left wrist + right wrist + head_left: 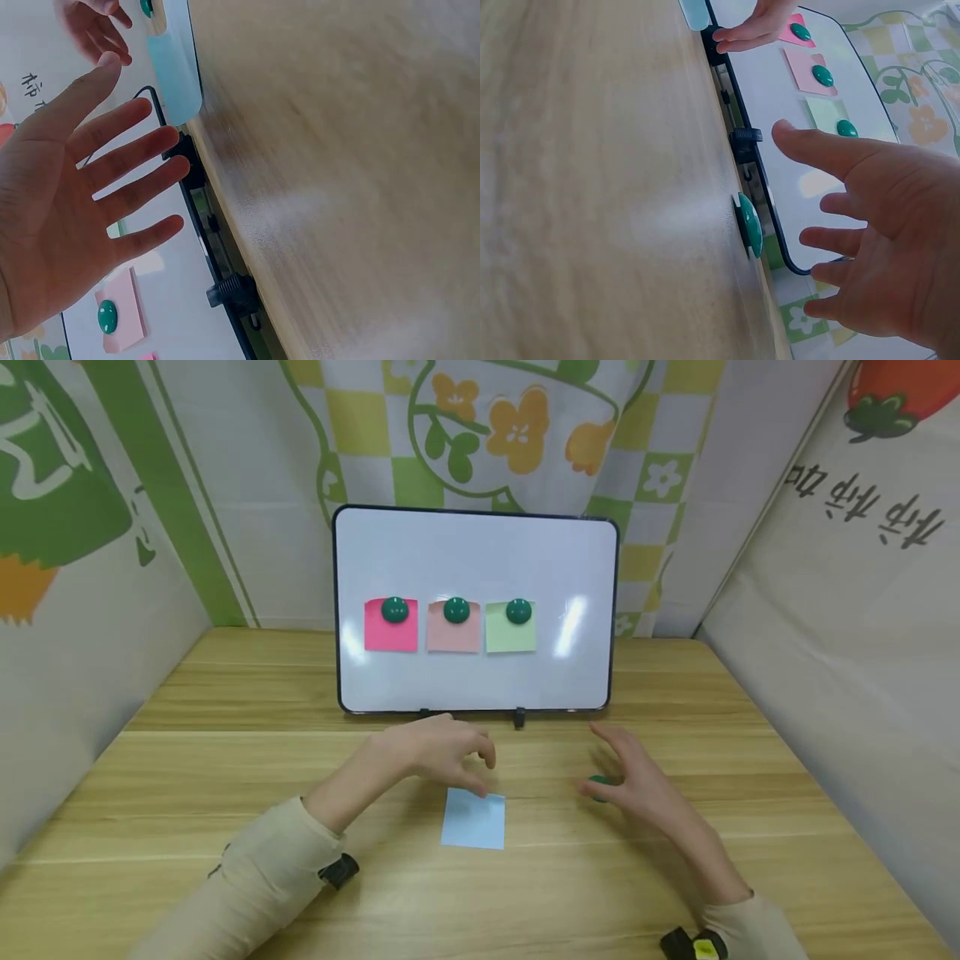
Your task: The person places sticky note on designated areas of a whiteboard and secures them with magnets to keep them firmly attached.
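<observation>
A light blue sticky note (473, 820) lies on the wooden table. My left hand (442, 752) hovers over its top edge, fingers spread and holding nothing, as the left wrist view shows. A green round magnet (751, 225) rests on the table to the right. Beside and partly over it is my right hand (637, 781), thumb and fingers apart with nothing between them. Behind both hands stands a whiteboard (480, 685). On it hang a hot pink note (391, 639), a pale pink note (453, 639) and a light green note (511, 640), each under a green magnet.
The whiteboard stands on small black feet (519, 718) at the back of the table (225, 760). A patterned curtain (367, 418) hangs behind it. White printed cloth walls (840, 610) close off both sides.
</observation>
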### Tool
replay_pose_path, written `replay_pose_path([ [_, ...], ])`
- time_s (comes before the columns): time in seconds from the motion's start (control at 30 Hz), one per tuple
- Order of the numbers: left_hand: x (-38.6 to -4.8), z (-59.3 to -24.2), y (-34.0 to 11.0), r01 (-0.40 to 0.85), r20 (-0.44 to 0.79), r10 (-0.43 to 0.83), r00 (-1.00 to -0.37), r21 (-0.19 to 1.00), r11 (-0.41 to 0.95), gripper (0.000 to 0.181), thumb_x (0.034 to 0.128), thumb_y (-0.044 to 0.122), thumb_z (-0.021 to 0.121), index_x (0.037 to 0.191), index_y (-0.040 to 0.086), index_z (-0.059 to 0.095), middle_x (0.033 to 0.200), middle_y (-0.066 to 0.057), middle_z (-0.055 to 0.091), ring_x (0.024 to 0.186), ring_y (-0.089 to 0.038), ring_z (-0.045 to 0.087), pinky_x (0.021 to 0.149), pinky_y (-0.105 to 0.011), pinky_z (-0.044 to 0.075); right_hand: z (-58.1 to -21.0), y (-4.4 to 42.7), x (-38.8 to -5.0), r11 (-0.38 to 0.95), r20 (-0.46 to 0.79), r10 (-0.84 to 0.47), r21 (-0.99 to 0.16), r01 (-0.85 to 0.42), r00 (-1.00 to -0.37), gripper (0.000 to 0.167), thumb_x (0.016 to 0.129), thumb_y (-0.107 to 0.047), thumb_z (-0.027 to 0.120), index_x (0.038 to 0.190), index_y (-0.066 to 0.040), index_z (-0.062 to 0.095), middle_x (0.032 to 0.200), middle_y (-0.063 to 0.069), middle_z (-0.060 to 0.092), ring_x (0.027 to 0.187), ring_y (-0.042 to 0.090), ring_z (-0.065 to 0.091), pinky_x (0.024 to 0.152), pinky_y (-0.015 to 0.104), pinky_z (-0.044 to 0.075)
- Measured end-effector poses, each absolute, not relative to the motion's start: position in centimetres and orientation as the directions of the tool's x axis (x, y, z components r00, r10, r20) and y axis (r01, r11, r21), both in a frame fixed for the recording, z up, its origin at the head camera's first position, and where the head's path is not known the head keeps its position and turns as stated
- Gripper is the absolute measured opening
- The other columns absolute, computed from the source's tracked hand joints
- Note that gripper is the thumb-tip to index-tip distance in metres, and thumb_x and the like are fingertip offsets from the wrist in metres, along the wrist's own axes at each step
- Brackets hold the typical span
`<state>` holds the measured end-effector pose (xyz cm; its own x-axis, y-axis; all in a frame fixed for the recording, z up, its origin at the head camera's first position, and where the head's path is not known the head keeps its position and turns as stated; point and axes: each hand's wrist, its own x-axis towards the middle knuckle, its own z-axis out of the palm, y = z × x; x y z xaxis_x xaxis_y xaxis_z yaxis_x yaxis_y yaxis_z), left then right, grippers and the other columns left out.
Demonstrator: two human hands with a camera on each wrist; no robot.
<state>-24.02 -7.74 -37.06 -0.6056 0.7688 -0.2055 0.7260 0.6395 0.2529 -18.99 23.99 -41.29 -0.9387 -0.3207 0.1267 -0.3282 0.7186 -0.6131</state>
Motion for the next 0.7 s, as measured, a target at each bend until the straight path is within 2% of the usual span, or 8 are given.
replay_pose_path([
  [0.2,-23.9,-37.3,-7.6,0.716,-0.235,0.759,-0.607,0.254,0.65,0.04,0.084,0.048,0.075,0.114,0.022,0.071,0.119,0.007,0.065,0.101,-0.012,0.062,0.089,-0.037,0.046,-41.6,24.4,-18.6,0.739,0.087,-0.317,-0.602,-0.304,-0.944,0.084,0.085,-0.03,0.078,0.152,-0.003,0.034,0.157,0.025,0.03,0.146,0.048,0.021,0.114,0.068,0.022],
  [0.3,-23.8,-37.3,-7.6,0.714,-0.248,0.756,-0.606,0.249,0.654,0.04,0.0841,0.048,0.076,0.115,0.022,0.071,0.118,0.006,0.066,0.102,-0.012,0.062,0.09,-0.036,0.047,-41.6,24.5,-18.4,0.744,0.072,-0.312,-0.602,-0.291,-0.947,0.083,0.085,-0.031,0.078,0.151,-0.003,0.035,0.158,0.024,0.029,0.148,0.049,0.015,0.114,0.07,0.019],
  [0.5,-23.7,-37.2,-7.7,0.702,-0.27,0.743,-0.612,0.247,0.668,0.039,0.0841,0.047,0.076,0.114,0.023,0.072,0.113,0.006,0.067,0.103,-0.013,0.062,0.089,-0.033,0.049,-41.7,24.6,-18.2,0.758,0.07,-0.312,-0.583,-0.292,-0.948,0.082,0.085,-0.031,0.078,0.15,-0.002,0.037,0.157,0.025,0.03,0.147,0.05,0.017,0.113,0.07,0.02],
  [0.7,-23.7,-37.4,-7.8,0.688,-0.286,0.732,-0.618,0.254,0.68,0.035,0.0836,0.044,0.077,0.112,0.024,0.072,0.103,0.008,0.065,0.089,-0.008,0.059,0.08,-0.028,0.05,-41.6,24.8,-17.9,0.782,0.055,-0.302,-0.557,-0.28,-0.952,0.081,0.084,-0.032,0.079,0.149,-0.002,0.04,0.155,0.027,0.033,0.147,0.052,0.016,0.113,0.071,0.018],
])
